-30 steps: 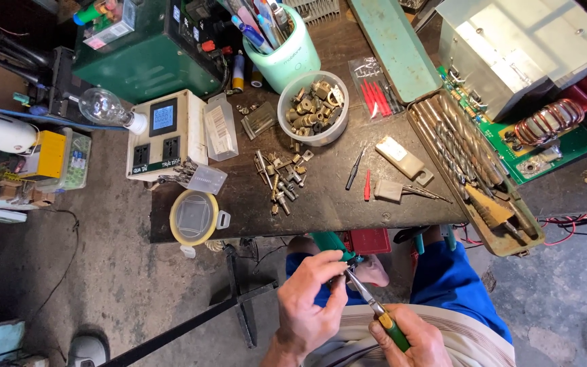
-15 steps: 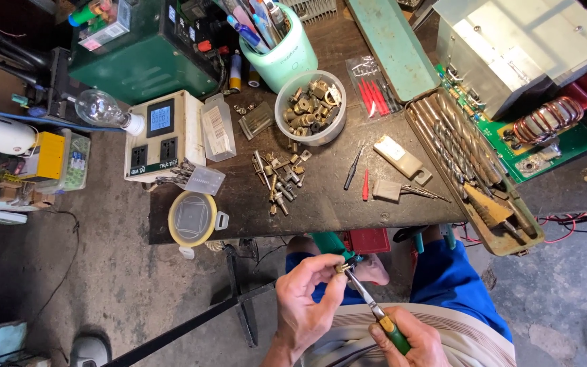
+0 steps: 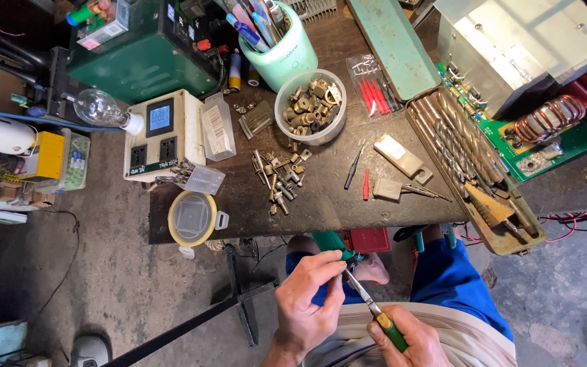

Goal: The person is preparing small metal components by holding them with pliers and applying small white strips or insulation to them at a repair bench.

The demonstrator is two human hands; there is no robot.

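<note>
My left hand (image 3: pixel 307 299) is in front of my lap, fingers pinched on a small part at the tip of a screwdriver. My right hand (image 3: pixel 405 340) grips the green and yellow handle of that screwdriver (image 3: pixel 375 314), whose shaft points up and left into the left hand's fingers. A green-handled tool (image 3: pixel 331 242) lies just beyond the left hand, below the table's edge. Ahead on the dark worktable (image 3: pixel 321 200) lie several brass fittings (image 3: pixel 280 178) and a white bowl of brass parts (image 3: pixel 310 107).
An open metal case of drill bits (image 3: pixel 473 166) sits at the right. A white meter box with sockets (image 3: pixel 159 134), a green machine (image 3: pixel 147 47), a mint cup of pens (image 3: pixel 276 37) and a circuit board with a coil (image 3: pixel 545 129) crowd the table. A round yellow-rimmed container (image 3: pixel 193 217) hangs at the front edge.
My left hand has closed more tightly around the screwdriver tip. The view has shifted slightly; the right hand keeps its grip on the handle.
</note>
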